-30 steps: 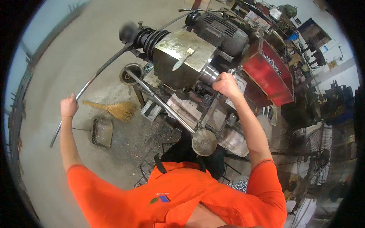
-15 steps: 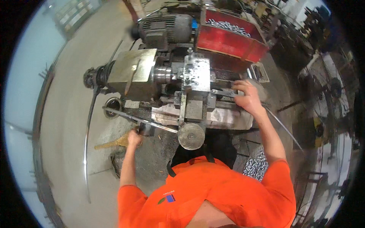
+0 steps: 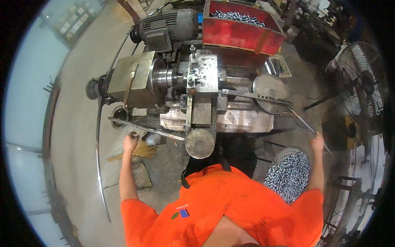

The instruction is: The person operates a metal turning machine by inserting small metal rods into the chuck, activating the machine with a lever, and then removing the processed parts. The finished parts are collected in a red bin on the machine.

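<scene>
My right hand [image 3: 317, 143] is closed around a slim metal rod [image 3: 302, 118], which slopes from the perforated bar by the round metal disc [image 3: 269, 84]. My left hand [image 3: 131, 142] is curled closed at the left, just below a long steel lever [image 3: 158, 132]. Something small and dark shows at its fingertips, too small to name. Between my hands stands a lathe-like machine, with a bright metal block [image 3: 207, 74] at its middle, a chuck [image 3: 164, 78] left of it and a round metal disc [image 3: 200, 144] nearest me.
At the right, a round basket [image 3: 287, 173] holds many short metal cylinders. A red bin [image 3: 242, 37] with similar pieces stands behind the machine, beside a motor [image 3: 168, 31]. A straw broom [image 3: 144, 150] lies below my left hand. Far right is a caged fan [image 3: 362, 78].
My right hand has moved from the perforated bar outward and nearer me onto the slim rod. My left hand has shifted left and slightly away from me. The view has shifted too.
</scene>
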`<action>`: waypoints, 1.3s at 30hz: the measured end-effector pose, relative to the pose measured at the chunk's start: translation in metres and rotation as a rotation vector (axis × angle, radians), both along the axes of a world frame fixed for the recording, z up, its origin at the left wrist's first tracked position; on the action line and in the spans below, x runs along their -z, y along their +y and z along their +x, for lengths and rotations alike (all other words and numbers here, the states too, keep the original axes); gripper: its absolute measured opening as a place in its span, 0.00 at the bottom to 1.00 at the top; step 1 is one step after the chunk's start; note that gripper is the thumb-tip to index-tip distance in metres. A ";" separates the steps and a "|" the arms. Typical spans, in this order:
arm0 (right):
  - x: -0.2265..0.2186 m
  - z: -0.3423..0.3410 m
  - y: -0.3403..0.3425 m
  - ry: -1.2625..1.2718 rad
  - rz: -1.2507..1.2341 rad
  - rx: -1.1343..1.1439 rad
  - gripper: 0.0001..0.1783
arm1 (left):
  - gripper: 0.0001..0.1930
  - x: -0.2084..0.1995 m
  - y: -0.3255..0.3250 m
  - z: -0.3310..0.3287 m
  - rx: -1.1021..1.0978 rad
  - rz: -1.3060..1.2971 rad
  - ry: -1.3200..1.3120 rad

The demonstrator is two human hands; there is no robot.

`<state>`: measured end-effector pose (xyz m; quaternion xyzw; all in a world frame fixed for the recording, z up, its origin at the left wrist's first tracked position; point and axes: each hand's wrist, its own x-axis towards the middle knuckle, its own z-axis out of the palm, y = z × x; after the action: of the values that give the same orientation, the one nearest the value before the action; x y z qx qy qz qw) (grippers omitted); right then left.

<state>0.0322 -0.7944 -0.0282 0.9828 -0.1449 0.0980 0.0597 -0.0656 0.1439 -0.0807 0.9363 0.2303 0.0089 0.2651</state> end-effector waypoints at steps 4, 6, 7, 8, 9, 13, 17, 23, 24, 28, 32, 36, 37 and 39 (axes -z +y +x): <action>-0.004 -0.003 0.009 0.133 -0.088 0.147 0.25 | 0.24 -0.049 -0.007 0.003 -0.353 -0.527 -0.289; 0.001 -0.008 0.009 0.111 -0.087 0.163 0.21 | 0.26 -0.070 -0.022 0.015 -0.454 -0.674 -0.349; 0.005 -0.021 0.013 0.119 -0.065 0.169 0.20 | 0.27 -0.074 -0.029 0.024 -0.467 -0.732 -0.341; 0.002 -0.033 0.033 0.124 -0.041 0.159 0.19 | 0.27 -0.077 -0.034 0.028 -0.491 -0.749 -0.335; 0.000 -0.050 0.042 0.127 -0.021 0.157 0.17 | 0.27 -0.078 -0.042 0.037 -0.509 -0.772 -0.328; -0.007 -0.118 0.116 0.184 0.204 0.114 0.16 | 0.22 -0.035 -0.048 0.050 -0.573 -0.736 -0.549; 0.008 -0.165 0.174 0.162 0.999 0.175 0.14 | 0.17 -0.049 -0.066 0.058 -0.569 -0.726 -0.557; 0.002 -0.175 0.228 0.122 1.190 0.182 0.18 | 0.13 -0.056 -0.076 0.061 -0.585 -0.701 -0.638; 0.002 -0.176 0.227 0.107 1.200 0.182 0.17 | 0.13 -0.053 -0.069 0.059 -0.572 -0.687 -0.609; -0.015 -0.173 0.243 0.050 1.243 0.153 0.17 | 0.13 -0.060 -0.075 0.058 -0.506 -0.657 -0.604; -0.006 -0.176 0.235 0.051 1.131 0.046 0.19 | 0.16 -0.056 -0.062 0.059 -0.538 -0.656 -0.485; 0.042 -0.180 0.196 0.115 1.223 0.057 0.18 | 0.19 -0.058 -0.054 0.063 -0.555 -0.600 -0.335; 0.036 -0.172 0.183 0.120 0.943 -0.012 0.19 | 0.19 -0.060 -0.052 0.059 -0.568 -0.584 -0.329; -0.007 -0.144 0.161 0.158 0.614 0.007 0.20 | 0.20 -0.058 -0.047 0.049 -0.579 -0.593 -0.326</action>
<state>-0.1118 -0.6331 -0.0215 0.9590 -0.1657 -0.0273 -0.2281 -0.0168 0.0966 -0.0224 0.7031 0.4306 0.1638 0.5416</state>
